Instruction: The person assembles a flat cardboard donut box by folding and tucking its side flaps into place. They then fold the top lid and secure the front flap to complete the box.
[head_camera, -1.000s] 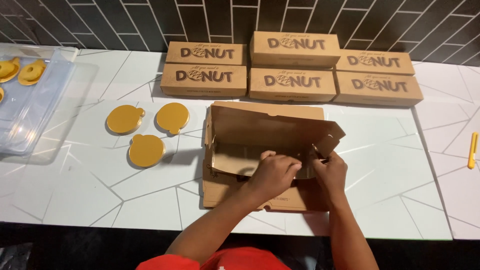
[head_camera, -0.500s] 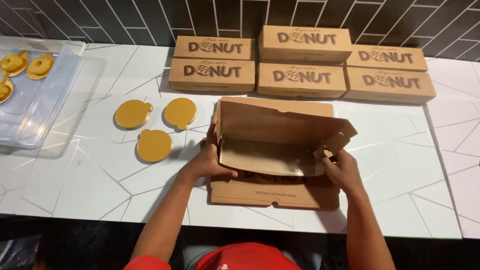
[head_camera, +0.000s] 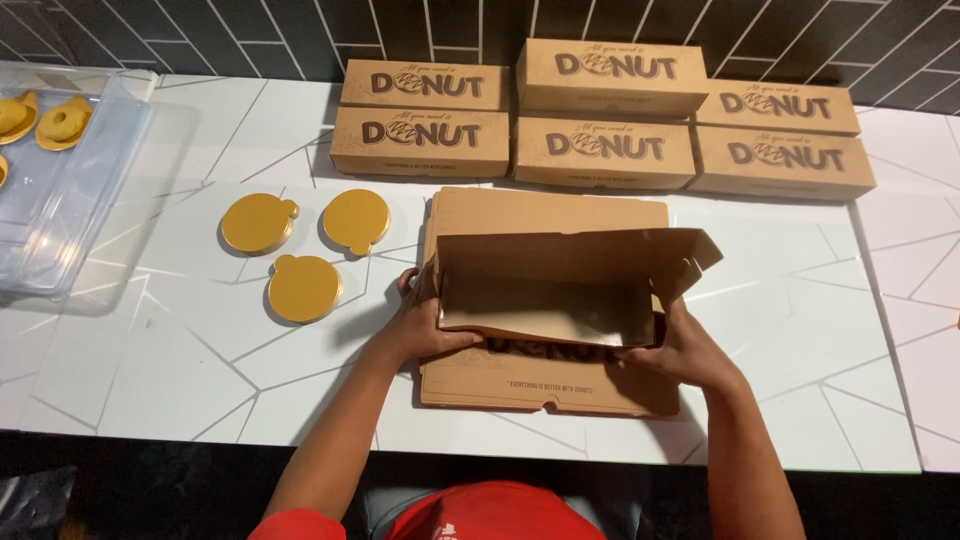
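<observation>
The left hand (head_camera: 425, 325) is closed on the left end of a half-folded cardboard box (head_camera: 560, 290), thumb over its front wall. The right hand (head_camera: 680, 350) grips the box's right end the same way. The box sits on a stack of flat cardboard sheets (head_camera: 545, 385) in the middle of the white surface (head_camera: 160, 380). 3 round gold boards (head_camera: 305, 288) lie just left of it, and 6 closed boxes (head_camera: 600, 150) line the back.
</observation>
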